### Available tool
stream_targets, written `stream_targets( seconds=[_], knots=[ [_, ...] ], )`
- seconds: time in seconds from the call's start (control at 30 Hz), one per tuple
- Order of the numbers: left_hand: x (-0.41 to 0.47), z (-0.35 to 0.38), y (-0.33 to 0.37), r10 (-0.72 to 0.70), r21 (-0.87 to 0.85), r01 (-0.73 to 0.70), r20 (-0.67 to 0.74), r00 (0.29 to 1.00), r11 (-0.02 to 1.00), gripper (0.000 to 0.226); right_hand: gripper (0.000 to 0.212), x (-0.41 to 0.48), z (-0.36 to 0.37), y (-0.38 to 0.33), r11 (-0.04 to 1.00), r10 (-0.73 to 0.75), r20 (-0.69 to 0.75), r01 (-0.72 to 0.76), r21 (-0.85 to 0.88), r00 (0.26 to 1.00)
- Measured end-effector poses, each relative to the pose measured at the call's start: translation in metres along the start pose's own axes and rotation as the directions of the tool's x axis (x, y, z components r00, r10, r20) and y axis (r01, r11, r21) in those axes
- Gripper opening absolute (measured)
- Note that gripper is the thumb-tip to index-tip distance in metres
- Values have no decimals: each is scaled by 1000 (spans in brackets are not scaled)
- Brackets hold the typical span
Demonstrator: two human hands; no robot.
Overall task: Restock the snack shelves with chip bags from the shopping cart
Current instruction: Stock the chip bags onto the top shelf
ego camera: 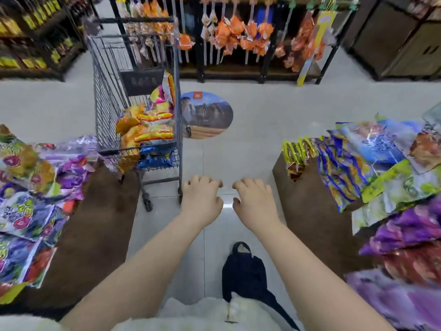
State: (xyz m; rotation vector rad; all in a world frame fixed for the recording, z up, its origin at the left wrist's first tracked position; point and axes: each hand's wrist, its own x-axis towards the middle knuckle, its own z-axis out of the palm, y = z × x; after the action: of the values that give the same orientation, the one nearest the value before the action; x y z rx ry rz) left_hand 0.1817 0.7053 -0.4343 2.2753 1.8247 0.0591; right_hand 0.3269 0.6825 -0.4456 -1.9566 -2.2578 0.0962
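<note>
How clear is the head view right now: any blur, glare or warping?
Head view: purple bags at lower right smear with motion blur; cart, left hand and right hand are fairly sharp; a glare patch lies on the floor between the hands; the wide lens bows the side shelves.

We see orange and yellow chip bags [145, 130] above blue ones in the grey wire cart [105, 96] at centre left — purple packets [405, 225] at lower right, pale grey floor [262, 111].

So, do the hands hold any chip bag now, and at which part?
Nothing is held. The left hand and the right hand are both empty, loosely curled above the floor.
</note>
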Motion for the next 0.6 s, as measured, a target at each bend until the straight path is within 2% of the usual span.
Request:
stream_targets(
  seconds=[0.3,0.4,0.6],
  knots=[
    [191,-45,-8,-240,-44,237,-85,967,971,42,35,225,-13,71,973,-198,7,195,122,980],
    [231,-49,-32,-366,-74,360,-116,923,930,37,34,290,-11,68,951,-257,0,253,175,966],
    [288,-43,-111,-577,-107,570,-42,816,814,32,33,395,29,36,886,-430,118,394,243,895]
  ],
)
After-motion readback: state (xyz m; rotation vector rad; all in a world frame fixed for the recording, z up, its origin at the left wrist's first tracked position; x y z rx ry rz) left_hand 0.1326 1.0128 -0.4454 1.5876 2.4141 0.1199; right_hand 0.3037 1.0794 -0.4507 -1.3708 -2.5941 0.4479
